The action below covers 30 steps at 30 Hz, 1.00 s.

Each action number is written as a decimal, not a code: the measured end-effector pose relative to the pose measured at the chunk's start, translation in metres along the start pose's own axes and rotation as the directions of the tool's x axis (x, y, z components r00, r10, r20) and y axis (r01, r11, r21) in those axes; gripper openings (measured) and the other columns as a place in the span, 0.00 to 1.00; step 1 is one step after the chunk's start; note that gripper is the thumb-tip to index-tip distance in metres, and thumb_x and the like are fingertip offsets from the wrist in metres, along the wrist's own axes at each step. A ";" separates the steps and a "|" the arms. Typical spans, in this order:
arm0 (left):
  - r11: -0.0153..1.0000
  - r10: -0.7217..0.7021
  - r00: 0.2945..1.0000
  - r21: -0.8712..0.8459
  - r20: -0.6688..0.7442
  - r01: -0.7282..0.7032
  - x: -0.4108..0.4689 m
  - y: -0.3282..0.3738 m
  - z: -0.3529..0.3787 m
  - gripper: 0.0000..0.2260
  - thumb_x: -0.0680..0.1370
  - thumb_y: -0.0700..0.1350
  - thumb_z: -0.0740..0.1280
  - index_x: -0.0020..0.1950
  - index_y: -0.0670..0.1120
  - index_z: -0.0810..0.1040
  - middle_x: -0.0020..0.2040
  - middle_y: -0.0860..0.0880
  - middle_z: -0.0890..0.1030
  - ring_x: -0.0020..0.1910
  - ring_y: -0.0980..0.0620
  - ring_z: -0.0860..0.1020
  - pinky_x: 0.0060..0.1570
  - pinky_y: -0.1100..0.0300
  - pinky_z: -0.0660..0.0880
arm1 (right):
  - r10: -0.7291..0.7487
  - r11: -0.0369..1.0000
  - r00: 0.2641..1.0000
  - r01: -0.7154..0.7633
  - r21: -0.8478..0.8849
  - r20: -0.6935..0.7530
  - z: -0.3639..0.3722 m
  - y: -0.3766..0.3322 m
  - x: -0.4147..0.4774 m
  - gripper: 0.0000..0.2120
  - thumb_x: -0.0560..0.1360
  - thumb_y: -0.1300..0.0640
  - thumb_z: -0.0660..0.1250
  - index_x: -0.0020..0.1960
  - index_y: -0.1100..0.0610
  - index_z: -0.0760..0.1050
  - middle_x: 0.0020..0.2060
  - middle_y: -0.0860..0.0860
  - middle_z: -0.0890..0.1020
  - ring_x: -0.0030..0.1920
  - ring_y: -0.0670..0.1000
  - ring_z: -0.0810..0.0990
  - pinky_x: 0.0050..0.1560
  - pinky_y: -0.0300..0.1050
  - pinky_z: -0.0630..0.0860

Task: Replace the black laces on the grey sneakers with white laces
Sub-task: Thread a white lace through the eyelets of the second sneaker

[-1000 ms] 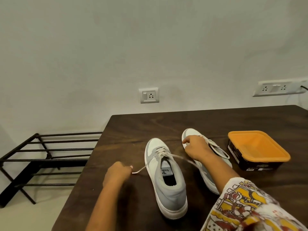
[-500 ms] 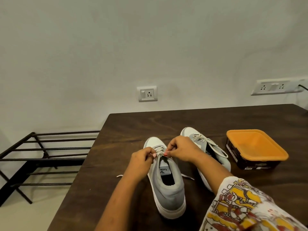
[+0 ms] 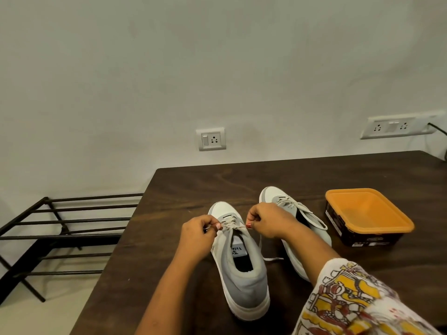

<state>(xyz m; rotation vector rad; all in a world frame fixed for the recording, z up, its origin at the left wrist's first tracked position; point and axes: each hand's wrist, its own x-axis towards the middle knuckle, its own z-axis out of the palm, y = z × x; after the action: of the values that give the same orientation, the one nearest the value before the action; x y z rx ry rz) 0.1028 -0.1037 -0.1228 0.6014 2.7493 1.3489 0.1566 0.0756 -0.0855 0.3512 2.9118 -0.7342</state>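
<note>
From the head view, closing in from a wide pull and now pinching the white lace point(image 3: 233, 227) with left hand point(image 3: 198, 234) and right hand point(image 3: 268, 220) over the near grey sneaker point(image 3: 244, 284) on the table point(image 3: 217, 180), likely tying off beside the already-laced far sneaker point(image 3: 272, 193).

**Wood, cloth, plastic and metal on and around the table**

The table point(image 3: 242, 180) is showing dark brown wood with visible grain, matt with only a dull sheen. The near sneaker point(image 3: 244, 284) is presenting soft, matt grey cloth over a smooth white sole, and the white lace point(image 3: 233, 227) is looking like flat woven cloth. The far sneaker point(image 3: 269, 194) is wearing the same grey and white finish. The tub point(image 3: 370, 213) is showing smooth orange plastic on top and dark printed sides. The rack point(image 3: 72, 209) is standing in dark, matt metal bars. The wall point(image 3: 217, 68) is looking matt and slightly uneven. The socket plate point(image 3: 212, 139) is gleaming as smooth plastic. The sleeve point(image 3: 350, 301) is showing printed cloth.
</note>
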 end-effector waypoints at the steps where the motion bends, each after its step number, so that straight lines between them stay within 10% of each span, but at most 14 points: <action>1: 1.000 -0.012 1.000 -0.003 0.003 0.012 0.000 -0.001 -0.001 0.12 0.75 0.37 0.66 0.36 0.51 0.79 0.34 0.56 0.78 0.33 0.59 0.73 0.31 0.76 0.67 | 0.013 1.000 1.000 -0.013 -0.003 0.002 0.000 0.000 0.000 0.04 0.77 0.55 0.65 0.45 0.51 0.77 0.41 0.47 0.79 0.47 0.51 0.79 0.49 0.46 0.77; 16: 0.991 -0.135 0.991 -0.027 -0.020 0.134 -0.003 0.000 -0.001 0.11 0.76 0.39 0.66 0.36 0.50 0.80 0.31 0.55 0.76 0.31 0.58 0.72 0.28 0.74 0.66 | 0.168 0.981 0.986 -0.166 0.104 -0.005 0.006 0.009 -0.003 0.10 0.76 0.55 0.65 0.38 0.53 0.79 0.45 0.52 0.84 0.49 0.53 0.81 0.54 0.50 0.79; 20: 0.956 -0.187 0.976 -0.208 0.112 0.207 -0.006 -0.005 -0.005 0.12 0.77 0.38 0.66 0.35 0.48 0.80 0.30 0.54 0.79 0.37 0.54 0.77 0.40 0.64 0.74 | 0.062 0.970 0.997 -0.070 0.233 0.042 0.006 0.012 -0.007 0.08 0.79 0.57 0.61 0.43 0.55 0.77 0.38 0.48 0.78 0.42 0.47 0.76 0.43 0.39 0.73; 25: 0.802 -0.120 0.959 -0.545 0.255 0.245 -0.011 0.005 -0.002 0.10 0.80 0.39 0.61 0.42 0.42 0.79 0.42 0.46 0.81 0.45 0.51 0.77 0.47 0.62 0.72 | 0.000 0.743 0.997 -0.054 0.667 0.080 0.013 0.003 -0.007 0.13 0.82 0.57 0.55 0.40 0.54 0.69 0.37 0.49 0.73 0.39 0.46 0.69 0.41 0.40 0.66; 30: 0.372 -0.182 0.958 -0.887 0.219 0.274 -0.012 0.034 0.000 0.13 0.81 0.37 0.56 0.43 0.36 0.77 0.38 0.41 0.83 0.35 0.50 0.83 0.37 0.58 0.80 | 0.014 0.436 0.998 -0.065 0.897 0.065 0.020 -0.011 0.002 0.14 0.82 0.55 0.57 0.40 0.56 0.74 0.38 0.52 0.82 0.37 0.48 0.78 0.38 0.40 0.74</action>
<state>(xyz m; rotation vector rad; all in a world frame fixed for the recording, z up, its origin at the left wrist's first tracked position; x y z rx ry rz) 0.1255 -0.0888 -0.0983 0.1408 1.4464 2.2978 0.1535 0.0563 -0.0985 0.4542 2.1186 -2.2273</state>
